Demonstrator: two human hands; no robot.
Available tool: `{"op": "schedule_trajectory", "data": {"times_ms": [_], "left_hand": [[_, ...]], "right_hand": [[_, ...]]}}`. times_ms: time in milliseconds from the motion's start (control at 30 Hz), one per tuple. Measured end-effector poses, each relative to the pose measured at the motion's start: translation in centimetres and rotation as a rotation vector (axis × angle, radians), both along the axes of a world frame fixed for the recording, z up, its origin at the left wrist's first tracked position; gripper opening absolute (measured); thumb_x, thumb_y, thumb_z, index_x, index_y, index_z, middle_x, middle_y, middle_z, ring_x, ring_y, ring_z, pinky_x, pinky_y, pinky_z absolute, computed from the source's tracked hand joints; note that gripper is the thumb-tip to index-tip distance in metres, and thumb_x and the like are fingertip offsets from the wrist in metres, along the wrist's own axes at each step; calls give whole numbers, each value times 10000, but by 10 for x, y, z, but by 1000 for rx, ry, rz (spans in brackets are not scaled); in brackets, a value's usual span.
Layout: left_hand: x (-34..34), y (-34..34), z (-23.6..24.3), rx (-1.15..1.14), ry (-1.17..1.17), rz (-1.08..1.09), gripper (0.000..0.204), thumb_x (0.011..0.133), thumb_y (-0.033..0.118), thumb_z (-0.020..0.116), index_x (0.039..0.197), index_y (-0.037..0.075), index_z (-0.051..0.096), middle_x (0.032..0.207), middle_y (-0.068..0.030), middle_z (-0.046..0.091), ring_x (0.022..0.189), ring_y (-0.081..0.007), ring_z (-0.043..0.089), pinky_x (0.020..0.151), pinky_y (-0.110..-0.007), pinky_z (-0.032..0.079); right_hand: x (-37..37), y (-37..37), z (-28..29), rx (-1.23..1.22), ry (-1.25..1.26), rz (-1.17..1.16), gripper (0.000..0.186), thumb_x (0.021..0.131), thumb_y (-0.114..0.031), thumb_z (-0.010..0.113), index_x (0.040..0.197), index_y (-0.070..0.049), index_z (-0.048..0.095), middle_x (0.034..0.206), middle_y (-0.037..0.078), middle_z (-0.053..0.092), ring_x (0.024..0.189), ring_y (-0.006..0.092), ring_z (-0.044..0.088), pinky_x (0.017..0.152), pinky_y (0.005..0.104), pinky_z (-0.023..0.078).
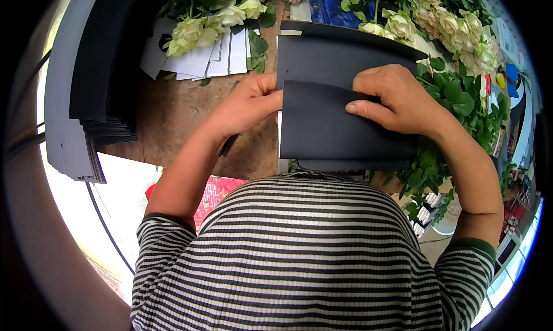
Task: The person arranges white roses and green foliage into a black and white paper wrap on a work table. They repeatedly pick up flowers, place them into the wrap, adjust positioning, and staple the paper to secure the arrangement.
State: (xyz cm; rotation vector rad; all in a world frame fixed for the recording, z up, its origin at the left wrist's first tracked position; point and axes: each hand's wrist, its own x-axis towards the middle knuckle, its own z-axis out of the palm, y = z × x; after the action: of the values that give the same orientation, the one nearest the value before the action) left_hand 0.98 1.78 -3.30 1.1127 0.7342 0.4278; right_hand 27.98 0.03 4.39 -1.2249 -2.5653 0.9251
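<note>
Head view: nearest is the person's striped shirt, its front close to the edge of a brown wooden table. Just beyond it, over the table, sits a folded black card, its near panel turned up over the one behind. The left hand grips the card's left edge, thumb toward the near panel, the other fingertips partly hidden. The right hand grasps the near panel's upper edge, thumb lying on its face and fingers tucked behind. Green leaves crowd beside the right wrist. Leftward stands a tall stack of grey and black boards. Farther back, pale roses overlap white sheets, and pinkish roses cluster at far right, near a blue sheet.
</note>
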Motion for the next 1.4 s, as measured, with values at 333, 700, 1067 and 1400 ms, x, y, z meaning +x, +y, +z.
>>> {"op": "schedule_trajectory", "data": {"times_ms": [333,700,1067,1400], "left_hand": [[-10,9,7,25,166,-98,533,964,463,368,689,33,518,517,-25,451,454,-100,405,457,-268,317],[7,-8,19,93,122,-17,409,911,375,641,962,-29,675,751,-54,666,670,-99,600,612,-250,491],[10,-14,20,211,216,36,501,963,427,522,904,-55,644,708,-71,642,652,-136,594,603,-299,474],[-64,-56,-5,842,918,201,733,732,396,775,1292,42,461,1234,-153,509,1062,-337,553,900,-439,458]], "right_hand": [[-12,13,2,-105,-3,-71,358,854,-227,663,644,12,498,570,139,438,531,308,444,518,388,355],[-14,11,-1,-40,-4,-85,353,852,-220,664,634,12,511,553,137,434,508,287,436,503,380,348],[-18,3,-4,640,-129,-71,416,691,-442,764,781,-71,600,871,76,594,766,275,549,652,368,436],[-18,-2,-20,641,-100,-330,697,682,-517,760,1226,-119,585,1182,89,544,1106,296,495,970,427,319]]}}
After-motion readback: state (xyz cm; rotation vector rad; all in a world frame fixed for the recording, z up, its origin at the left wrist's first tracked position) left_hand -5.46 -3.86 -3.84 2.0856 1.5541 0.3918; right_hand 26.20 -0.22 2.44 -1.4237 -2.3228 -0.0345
